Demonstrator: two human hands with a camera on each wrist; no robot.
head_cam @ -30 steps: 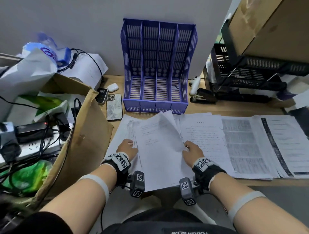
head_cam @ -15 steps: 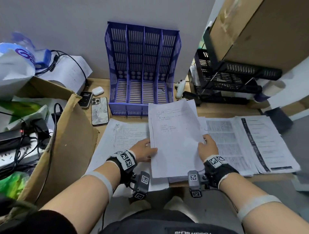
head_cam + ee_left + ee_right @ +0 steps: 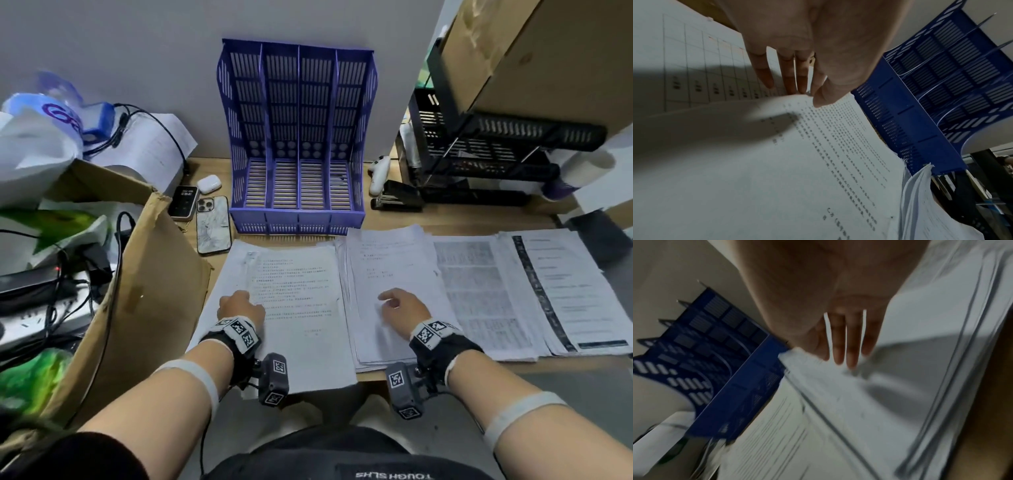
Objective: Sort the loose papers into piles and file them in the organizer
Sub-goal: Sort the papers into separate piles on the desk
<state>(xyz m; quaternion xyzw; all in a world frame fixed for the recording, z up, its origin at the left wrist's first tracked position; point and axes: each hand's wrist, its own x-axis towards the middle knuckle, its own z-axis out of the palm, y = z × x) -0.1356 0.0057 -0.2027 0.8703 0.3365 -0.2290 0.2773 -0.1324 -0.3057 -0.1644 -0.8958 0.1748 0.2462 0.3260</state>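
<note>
My left hand [image 3: 241, 308] is sitting at the left edge of the printed sheet [image 3: 294, 308], and in the left wrist view my fingers [image 3: 764, 73] are reaching down straight, tips and thumb meeting the lifted edge of that sheet; whether they are actually pinching it I cannot tell. Under that sheet, out past my fingertips, a gridded form [image 3: 694, 65] is lying flat. My right hand [image 3: 402, 308] is resting on the thick stack [image 3: 387, 267] just to the right of the sheet, fingers [image 3: 840, 345] straight and slightly spread, tips touching the top page, gripping nothing. The right wrist view is blurring, so the print there is unreadable. Straight ahead of both hands, the blue organizer [image 3: 298, 144] is standing upright against the wall at the back of the bench [image 3: 462, 219], its slots showing no paper inside. To the right of my right hand, two more piles are lying side by side: a densely printed pile [image 3: 479, 294] touching the stack, then a pile with a dark stripe [image 3: 561, 287] overlapping its far edge. To the left of my left hand, a cardboard box flap [image 3: 154, 291] is leaning beside the sheet, and ahead of it a phone [image 3: 212, 226] is lying face down near the organizer's left corner, with a smaller device [image 3: 184, 202] and a white earbud case [image 3: 209, 182] just beyond. Ahead of my right hand, a black stapler [image 3: 397, 198] is sitting beside the organizer's right side.
</note>
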